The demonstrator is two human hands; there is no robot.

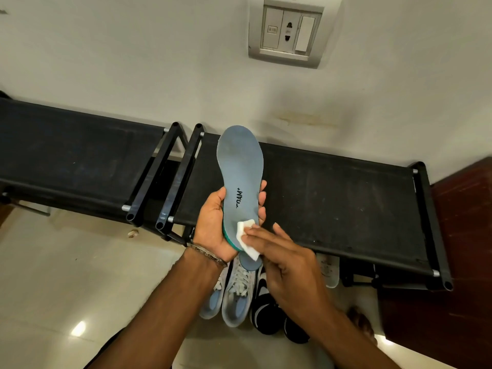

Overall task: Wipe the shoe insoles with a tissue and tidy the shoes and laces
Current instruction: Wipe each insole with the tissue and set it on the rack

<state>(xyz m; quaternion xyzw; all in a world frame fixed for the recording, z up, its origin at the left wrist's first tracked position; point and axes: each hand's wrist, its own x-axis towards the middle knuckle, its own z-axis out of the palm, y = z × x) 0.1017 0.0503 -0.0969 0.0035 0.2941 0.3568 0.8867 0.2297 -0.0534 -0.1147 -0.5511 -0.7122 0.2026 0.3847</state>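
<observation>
Left hand [213, 222] is gripping the pale blue foam insole [241, 169]; right hand [279, 251] is pressing a folded white tissue [246, 235] flat-fingered, ideally stroking heel-to-toe firmly

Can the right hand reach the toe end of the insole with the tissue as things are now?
Probably yes. The right hand presses the tissue near the heel of the insole. The left hand holds only the heel half, so the surface toward the toe is bare.

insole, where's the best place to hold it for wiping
Grip the insole at its narrow waist from underneath, as the left hand does: thumb on one edge, fingers on the other. That leaves the top face free for the tissue under the right hand.
</observation>
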